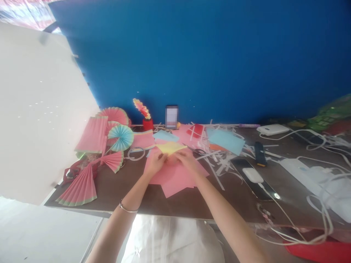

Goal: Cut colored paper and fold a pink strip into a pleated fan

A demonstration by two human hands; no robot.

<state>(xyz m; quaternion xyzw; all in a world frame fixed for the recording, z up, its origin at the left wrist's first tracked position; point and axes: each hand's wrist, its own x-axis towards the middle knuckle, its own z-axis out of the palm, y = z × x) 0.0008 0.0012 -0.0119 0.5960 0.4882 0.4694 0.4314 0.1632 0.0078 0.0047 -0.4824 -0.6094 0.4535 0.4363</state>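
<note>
Left hand point(157, 163) and right hand point(188, 160), equally near, seem pinched on yellow paper point(170, 147) lying crosswise beyond them over pink sheets point(175, 179).

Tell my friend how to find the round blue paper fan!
Start at the big blue wall, then look down to the dark brown table. At its left end, beyond the left hand, folded pink fans are bunched together. Among them, find the round, pleated fan: it's light blue, while its fan neighbours are pink.

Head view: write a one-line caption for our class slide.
Two hands hold yellow paper above pink sheets, with folded fans nearby.
</note>
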